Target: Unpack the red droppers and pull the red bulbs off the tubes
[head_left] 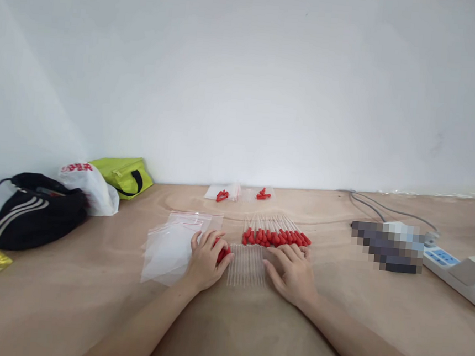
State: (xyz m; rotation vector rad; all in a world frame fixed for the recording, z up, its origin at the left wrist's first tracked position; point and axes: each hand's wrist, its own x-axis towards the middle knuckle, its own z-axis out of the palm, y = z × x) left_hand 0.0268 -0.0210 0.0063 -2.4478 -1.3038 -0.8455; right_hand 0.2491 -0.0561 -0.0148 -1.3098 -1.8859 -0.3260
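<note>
My left hand is curled round some red rubber bulbs, which show between its fingers. Right of it a row of clear glass pipette tubes lies on the wooden table. My right hand rests with fingers bent at the right edge of that row, touching the tubes and the front of a row of red-bulbed droppers lying just behind. A pile of clear zip bags lies under and left of my left hand.
Two small bags with red bulbs lie near the wall. At the left stand a black striped bag, a white plastic bag and a lime-green pouch. A power strip with cables lies at the right.
</note>
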